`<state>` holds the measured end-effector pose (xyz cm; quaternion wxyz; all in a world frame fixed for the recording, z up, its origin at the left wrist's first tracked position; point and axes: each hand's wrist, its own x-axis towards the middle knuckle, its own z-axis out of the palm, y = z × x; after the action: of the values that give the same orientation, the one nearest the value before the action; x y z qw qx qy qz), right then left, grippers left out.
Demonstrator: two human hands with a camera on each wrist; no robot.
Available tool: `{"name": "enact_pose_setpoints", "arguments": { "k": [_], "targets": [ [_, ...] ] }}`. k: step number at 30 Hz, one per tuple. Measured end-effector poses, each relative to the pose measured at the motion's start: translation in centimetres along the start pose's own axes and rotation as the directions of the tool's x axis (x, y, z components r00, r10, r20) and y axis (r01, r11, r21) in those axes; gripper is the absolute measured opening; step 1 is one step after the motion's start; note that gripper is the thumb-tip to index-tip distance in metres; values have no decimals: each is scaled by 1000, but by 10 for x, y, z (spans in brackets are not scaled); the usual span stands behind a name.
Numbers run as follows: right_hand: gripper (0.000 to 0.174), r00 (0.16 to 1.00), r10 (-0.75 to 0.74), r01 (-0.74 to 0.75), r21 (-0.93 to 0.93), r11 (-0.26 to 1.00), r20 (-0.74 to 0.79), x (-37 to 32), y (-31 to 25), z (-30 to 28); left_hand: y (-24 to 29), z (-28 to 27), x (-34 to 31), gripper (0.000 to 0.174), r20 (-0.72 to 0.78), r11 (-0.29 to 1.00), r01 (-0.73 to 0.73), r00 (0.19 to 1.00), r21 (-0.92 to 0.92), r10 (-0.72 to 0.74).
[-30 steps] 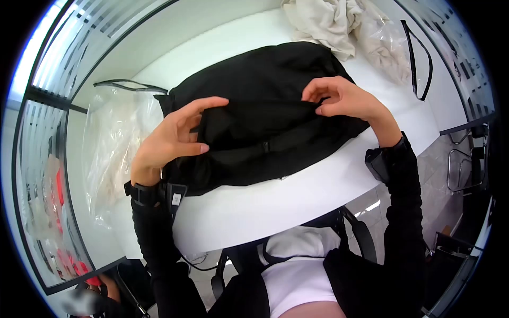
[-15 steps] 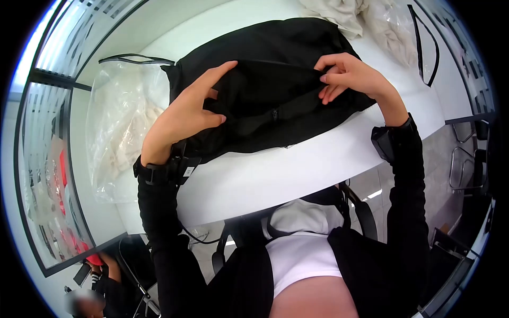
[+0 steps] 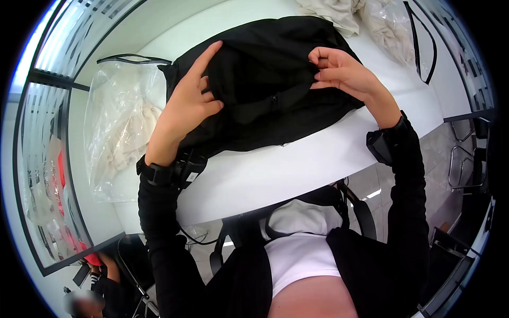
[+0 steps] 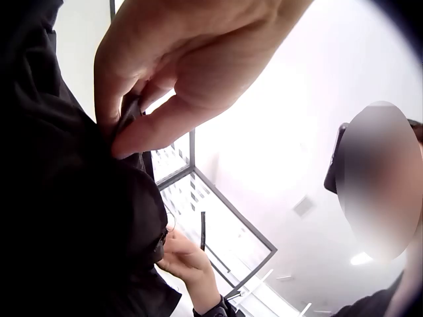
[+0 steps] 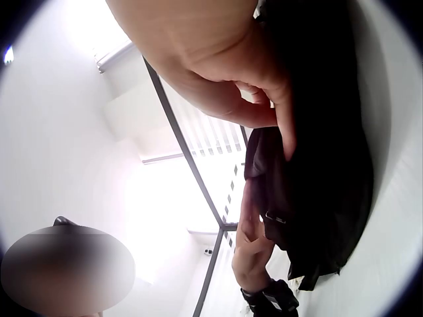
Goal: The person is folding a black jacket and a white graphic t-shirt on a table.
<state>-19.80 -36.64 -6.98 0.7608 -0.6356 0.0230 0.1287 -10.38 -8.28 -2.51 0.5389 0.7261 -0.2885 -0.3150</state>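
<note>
A black cloth garment [image 3: 249, 130] lies on the white table, its opening spread between the two hands. A small dark zip pull [image 3: 274, 100] shows on the near side of the opening. At the left end, my left hand [image 3: 185, 108] pinches a fold between thumb and fingers, as the left wrist view shows, its index finger stretched out along the cloth. Over on the right, my right hand [image 3: 344, 74] grips the edge of the cloth with bent fingers and thumb. In the right wrist view, its fingertips [image 5: 285, 135] press into the black fabric.
A clear plastic bag [image 3: 114, 143] with pale cloth inside lies left of the garment. Cream cloth [image 3: 336, 16] and another plastic bag [image 3: 389, 37] lie at the back right. Glass-panelled partitions border the table. Another person [image 3: 106, 286] is at lower left.
The head view has tilted, so the table appears higher. The garment's far layer has been pushed back and its opening looks wider. The left index finger has stretched farther away over the cloth.
</note>
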Motion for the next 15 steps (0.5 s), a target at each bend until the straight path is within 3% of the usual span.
{"name": "enact_pose_setpoints", "arguments": {
  "k": [3,6,9,10,13,15],
  "targets": [
    [25,1000,-14,14,-10,1000,-10,-1,0,1,1,0,-1,84,-7,1000,-20,1000,-22,19],
    [34,994,14,-20,-56,998,-110,-2,0,7,-1,6,-2,75,-30,994,-42,999,102,45],
    [37,981,93,-127,-206,970,-168,-8,-9,21,-9,5,-1,61,114,931,-159,985,329,128],
    [37,976,124,-170,-268,948,-181,-10,-13,25,-3,7,-4,47,144,871,-158,984,465,102],
    [46,983,79,-139,-401,905,-164,-11,-15,27,5,17,-11,43,15,848,20,999,530,-33],
    [49,998,52,-65,-434,899,-42,-15,-18,26,17,18,-16,35,55,846,110,985,521,-162]
  ]
}}
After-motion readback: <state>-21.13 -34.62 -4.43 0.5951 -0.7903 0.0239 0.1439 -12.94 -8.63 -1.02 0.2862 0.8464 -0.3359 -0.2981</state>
